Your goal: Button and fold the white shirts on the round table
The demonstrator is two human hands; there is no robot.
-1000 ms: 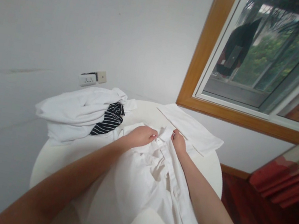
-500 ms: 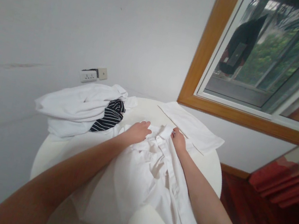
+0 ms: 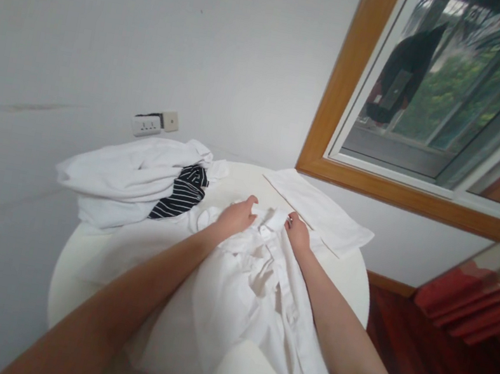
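At lower centre, the white shirt (image 3: 218, 310) lies on the tabletop (image 3: 76, 266), seemingly part-arranged, its folds rumpled. The right hand (image 3: 299, 232) pinches its far edge; whether the left hand (image 3: 238, 216) grips is unclear.

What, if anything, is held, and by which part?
The right hand pinches the white garment by its collar edge; whether the left hand holds it too cannot be told.

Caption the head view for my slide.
Left hand and right hand at a rumpled white shirt on a round table.
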